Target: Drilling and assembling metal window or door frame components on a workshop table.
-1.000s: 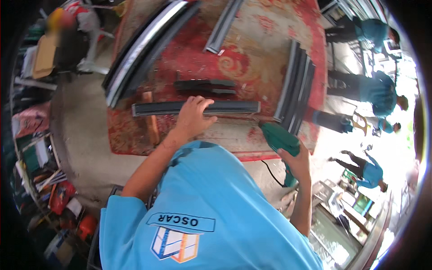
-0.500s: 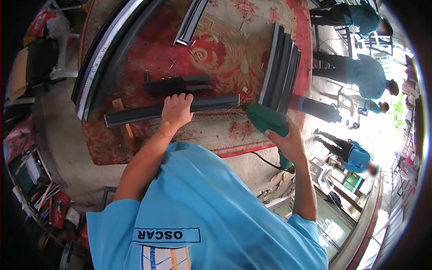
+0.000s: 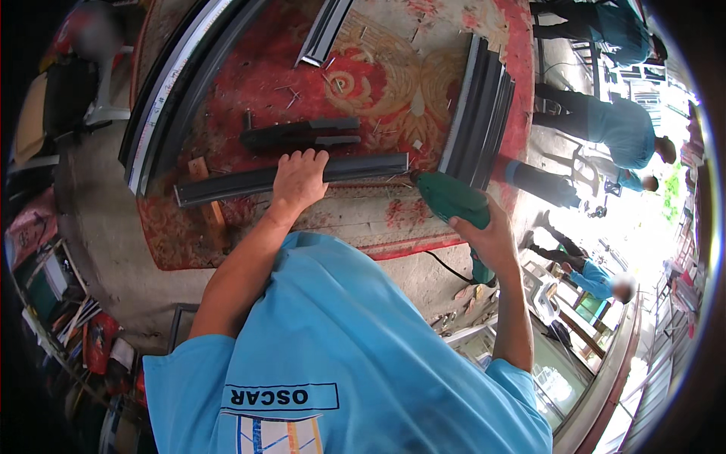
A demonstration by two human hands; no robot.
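A dark grey metal profile [image 3: 234, 186] lies across the near part of the carpet-covered table, its left end over a wooden strip [image 3: 208, 198]. My left hand [image 3: 300, 180] is wrapped over the profile's middle and holds it down. In my right hand [image 3: 491, 236] is a green power drill [image 3: 454, 198], gripped by its body and handle. The drill's front end is close to the profile's right end; whether they touch I cannot tell. Just beyond the profile sits a black clamp-like tool [image 3: 299, 135] with two arms.
Several dark profiles [image 3: 475, 113] lie stacked at the right side of the table. Another short profile [image 3: 324, 34] is at the far middle, and long curved-looking profiles [image 3: 170, 98] run along the left. Loose screws or nails [image 3: 290, 96] are scattered on the carpet [image 3: 401, 98]. People in blue shirts [image 3: 612, 132] stand at the right.
The view has shifted slightly. Both hands keep their grips, and the drill stays near the profile's right end. A person at the right has changed leg position.
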